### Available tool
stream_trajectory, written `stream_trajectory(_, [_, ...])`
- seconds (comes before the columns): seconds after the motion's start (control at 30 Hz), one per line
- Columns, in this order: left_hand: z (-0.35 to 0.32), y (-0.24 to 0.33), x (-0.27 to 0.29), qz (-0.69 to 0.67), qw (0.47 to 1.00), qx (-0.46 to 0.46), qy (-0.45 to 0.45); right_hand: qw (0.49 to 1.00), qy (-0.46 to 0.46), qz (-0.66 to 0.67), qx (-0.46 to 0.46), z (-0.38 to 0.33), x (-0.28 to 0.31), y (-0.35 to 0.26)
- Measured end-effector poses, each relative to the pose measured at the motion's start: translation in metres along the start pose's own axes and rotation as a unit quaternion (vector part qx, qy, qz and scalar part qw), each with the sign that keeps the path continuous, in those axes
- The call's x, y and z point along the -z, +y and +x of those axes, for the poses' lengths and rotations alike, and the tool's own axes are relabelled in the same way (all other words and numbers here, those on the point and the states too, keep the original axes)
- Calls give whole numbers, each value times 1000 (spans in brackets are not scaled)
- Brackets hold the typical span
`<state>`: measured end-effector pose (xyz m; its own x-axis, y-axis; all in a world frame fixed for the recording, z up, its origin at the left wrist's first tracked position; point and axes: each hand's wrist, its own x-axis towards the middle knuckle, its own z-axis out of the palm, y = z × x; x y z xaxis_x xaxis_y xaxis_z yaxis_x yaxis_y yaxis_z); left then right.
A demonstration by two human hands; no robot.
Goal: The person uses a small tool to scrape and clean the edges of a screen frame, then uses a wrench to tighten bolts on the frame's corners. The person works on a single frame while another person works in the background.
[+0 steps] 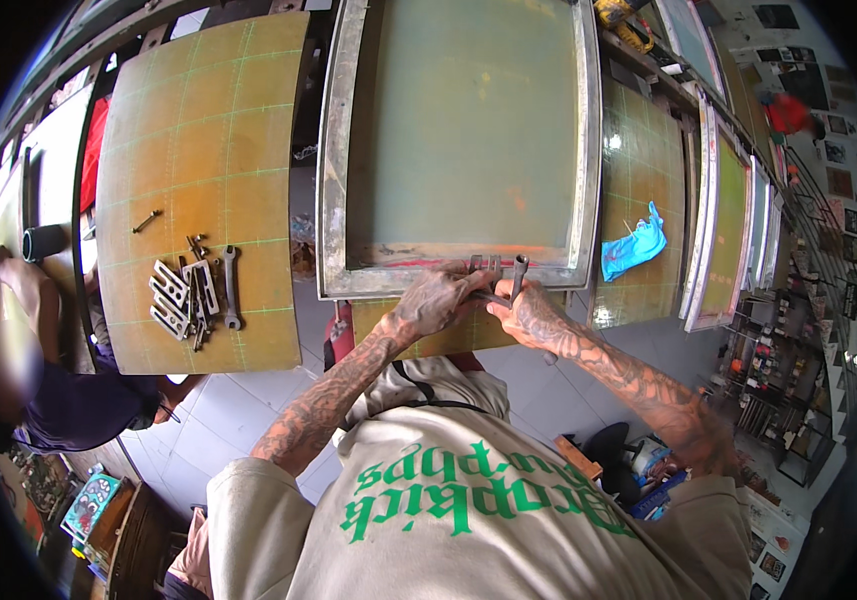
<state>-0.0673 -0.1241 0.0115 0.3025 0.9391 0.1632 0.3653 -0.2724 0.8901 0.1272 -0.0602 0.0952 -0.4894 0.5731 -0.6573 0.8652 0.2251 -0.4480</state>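
Observation:
A large screen-printing frame (332, 150) with a greyish-green mesh (468, 130) lies in front of me, my hands at its near edge. My right hand (530, 316) is closed around a socket wrench (520, 264); its round socket end sticks up above the fingers. Against the frame's near rail, my left hand (436, 300) has its fingers closed on a small metal bracket (486, 263), partly hidden by the fingers. Both hands nearly touch. On the board (198, 110) to the left lie several slotted metal brackets (170, 300), loose bolts (196, 243) and an open-end wrench (232, 288).
A single bolt (147, 221) lies farther up the left board. A blue glove (636, 243) rests on the right board (633, 130). Further screen frames (716, 220) stand at right. At far left another person's arm (33, 285) reaches near a dark cup (45, 242).

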Motion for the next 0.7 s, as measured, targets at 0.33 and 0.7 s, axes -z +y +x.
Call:
stream_trajectory(0.33, [0, -6, 2, 10, 999, -32, -8, 917, -49, -374, 132, 1, 14, -38])
stream_trajectory(0.7, [-3, -34, -20, 39, 999, -21, 5, 766, 111, -525, 355, 19, 17, -20])
